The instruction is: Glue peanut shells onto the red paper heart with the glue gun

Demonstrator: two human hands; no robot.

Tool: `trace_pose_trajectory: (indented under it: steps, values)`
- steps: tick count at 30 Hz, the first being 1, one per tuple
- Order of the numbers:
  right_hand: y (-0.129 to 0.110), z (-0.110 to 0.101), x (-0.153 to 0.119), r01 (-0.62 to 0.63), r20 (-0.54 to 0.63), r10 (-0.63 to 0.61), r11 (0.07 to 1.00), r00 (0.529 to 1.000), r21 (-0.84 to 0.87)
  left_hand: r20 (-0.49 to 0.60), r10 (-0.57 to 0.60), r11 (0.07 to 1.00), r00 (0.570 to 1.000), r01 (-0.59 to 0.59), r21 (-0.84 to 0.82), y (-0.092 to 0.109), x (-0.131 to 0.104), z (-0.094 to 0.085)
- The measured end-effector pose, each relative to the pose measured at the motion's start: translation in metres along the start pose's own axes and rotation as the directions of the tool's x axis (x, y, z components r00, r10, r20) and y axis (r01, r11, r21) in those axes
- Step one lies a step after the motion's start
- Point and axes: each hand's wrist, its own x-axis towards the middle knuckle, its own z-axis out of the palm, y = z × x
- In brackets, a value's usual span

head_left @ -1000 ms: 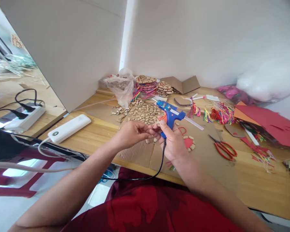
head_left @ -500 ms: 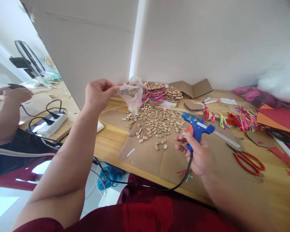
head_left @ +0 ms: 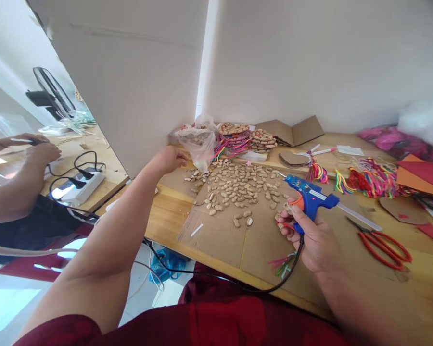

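Note:
My right hand (head_left: pixel 315 240) is wrapped round the handle of a blue hot glue gun (head_left: pixel 312 197) with an orange trigger. A clear glue stick (head_left: pixel 359 215) sticks out of its back, and its nozzle points left over the peanuts (head_left: pixel 236 185). A small pale piece, perhaps a bit of shell, sits by my right thumb. My left hand (head_left: pixel 171 159) hovers at the left of a thin plastic bag (head_left: pixel 201 146), fingers loosely bent and slightly apart, with nothing visible in them. Loose peanuts and shells lie spread on the cardboard sheet (head_left: pixel 216 240) between my hands.
Behind the peanuts stand peanut-covered pieces (head_left: pixel 234 129) with coloured strings. Red-handled scissors (head_left: pixel 384 245), colourful tassels (head_left: pixel 371 178) and cardboard cut-outs (head_left: pixel 402 211) lie at right. The gun's black cord (head_left: pixel 270 290) hangs past the table edge. At left, a co-worker's arms (head_left: pixel 25 173) are near a power strip (head_left: pixel 82 185).
My left hand has let go of the plastic bag and dropped lower beside it. The glue gun stays in my right hand; the view has shifted slightly.

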Motion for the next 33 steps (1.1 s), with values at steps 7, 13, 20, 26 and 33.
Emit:
trace_pose_trajectory:
  steps: [7,13,20,26,33]
  values:
    - [0.006,-0.006,0.002,0.015,0.037,-0.015,1.000,0.999,0.003,-0.169,-0.080,0.995,0.982,0.070,-0.065,0.001,0.000,0.010]
    - [0.007,-0.009,0.005,0.014,0.037,-0.013,1.000,0.999,-0.012,0.054,-0.067,0.935,0.996,0.081,-0.345,-0.004,0.003,0.011]
    - [0.006,-0.010,0.004,-0.004,0.046,0.004,1.000,0.999,-0.015,0.128,-0.022,0.773,0.992,0.098,-0.627,0.013,-0.013,0.025]
    - [0.006,-0.012,0.004,-0.016,0.061,0.018,0.999,0.998,-0.029,0.449,0.057,0.729,0.892,0.270,-0.629,0.025,-0.056,0.062]
    - [0.006,-0.011,0.003,-0.014,0.072,0.015,1.000,0.997,-0.019,0.602,0.012,0.951,0.798,0.177,-0.253,-0.008,-0.084,0.037]
